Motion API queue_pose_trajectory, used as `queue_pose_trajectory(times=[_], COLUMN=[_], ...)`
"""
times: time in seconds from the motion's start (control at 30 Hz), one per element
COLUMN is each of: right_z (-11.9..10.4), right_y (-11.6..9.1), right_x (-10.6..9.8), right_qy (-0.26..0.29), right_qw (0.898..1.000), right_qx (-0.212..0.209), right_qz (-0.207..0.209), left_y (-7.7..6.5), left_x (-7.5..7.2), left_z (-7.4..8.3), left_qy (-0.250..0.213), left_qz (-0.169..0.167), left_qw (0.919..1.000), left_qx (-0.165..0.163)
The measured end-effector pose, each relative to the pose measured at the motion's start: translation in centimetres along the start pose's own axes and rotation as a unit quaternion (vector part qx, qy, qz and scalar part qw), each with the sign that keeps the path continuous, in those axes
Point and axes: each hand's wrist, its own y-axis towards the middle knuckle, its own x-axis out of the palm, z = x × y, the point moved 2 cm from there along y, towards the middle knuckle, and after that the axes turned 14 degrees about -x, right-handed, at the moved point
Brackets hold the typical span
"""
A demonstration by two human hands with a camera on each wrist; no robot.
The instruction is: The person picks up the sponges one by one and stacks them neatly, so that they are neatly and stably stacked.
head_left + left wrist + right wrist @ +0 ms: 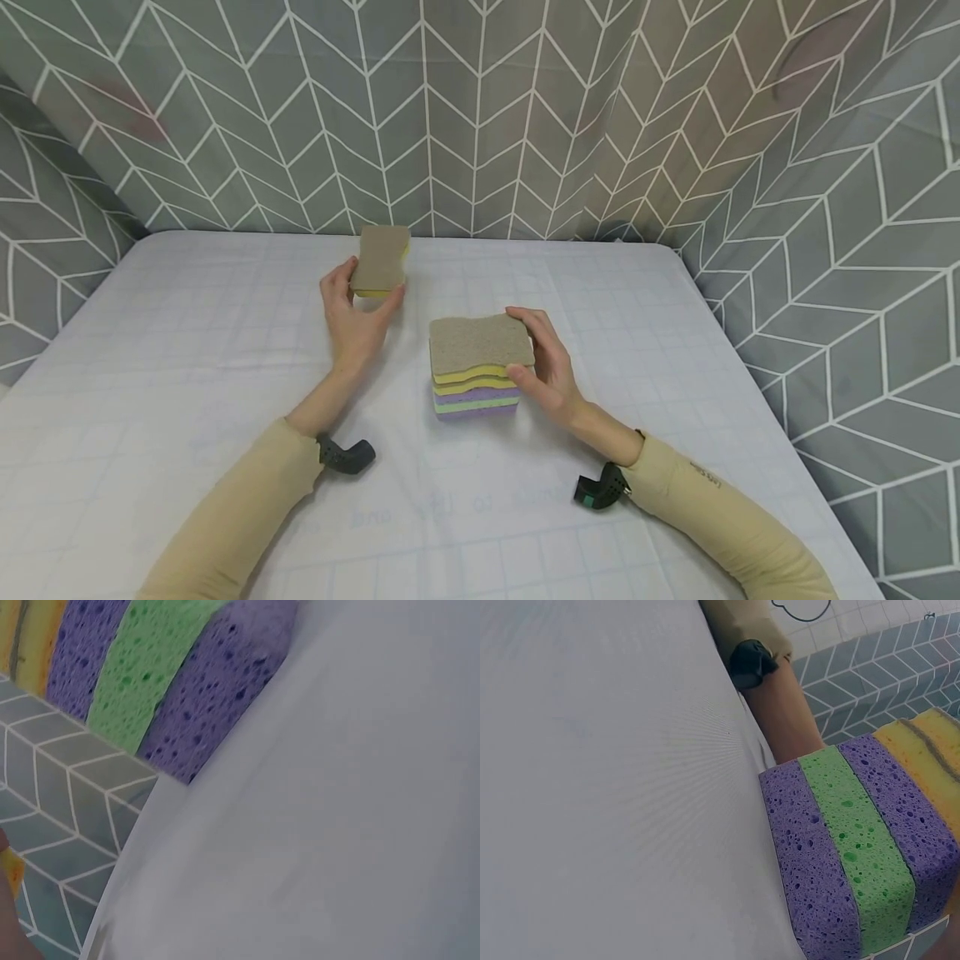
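Observation:
My left hand [356,321] holds a yellow sponge with a grey-beige scouring face [382,258] between thumb and fingers, near the far edge of the table; a yellow bit of this sponge [13,870] shows at the left wrist view's edge. In front and to the right stands a stack of sponges [476,392]. From the bottom its layers run purple, green, purple, then two yellow ones with grey-beige scouring faces. My right hand [551,367] grips the upper yellow sponges from the right side, thumb at the front and fingers at the back corner.
A white cloth with faint grid lines covers the table [225,333]. Grey curtains with a white chevron pattern [450,117] hang behind and to the right side. Black wrist cameras [348,457] sit at both sleeve cuffs.

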Motion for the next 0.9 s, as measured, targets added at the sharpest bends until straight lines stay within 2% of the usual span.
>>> queue_pose_trajectory(times=[0.17,0.3,0.47,0.6,0.9], right_z=[0.0,0.0,0.0,0.0,0.0], right_y=[-0.1,-0.1,-0.1,-0.1,-0.1], right_x=[0.0,0.0,0.0,0.0,-0.1], right_qy=[-0.001,-0.001,0.000,0.000,-0.001], right_qw=[1.000,1.000,1.000,1.000,1.000], right_qx=[0.006,0.005,0.001,0.001,-0.006], right_qz=[0.001,0.001,0.000,-0.002,-0.002], left_y=[-1.5,-2.7,-3.6,-4.2,-4.9], left_x=[0.8,1.4,1.2,0.4,-1.2], left_z=[0.7,1.4,2.2,2.9,3.8], left_qy=[-0.010,-0.027,-0.062,-0.108,-0.190], left_qz=[-0.040,-0.071,-0.095,-0.121,-0.167], left_qw=[0.9987,0.9964,0.9916,0.9832,0.9623], left_qx=[0.030,0.037,0.062,0.083,0.099])
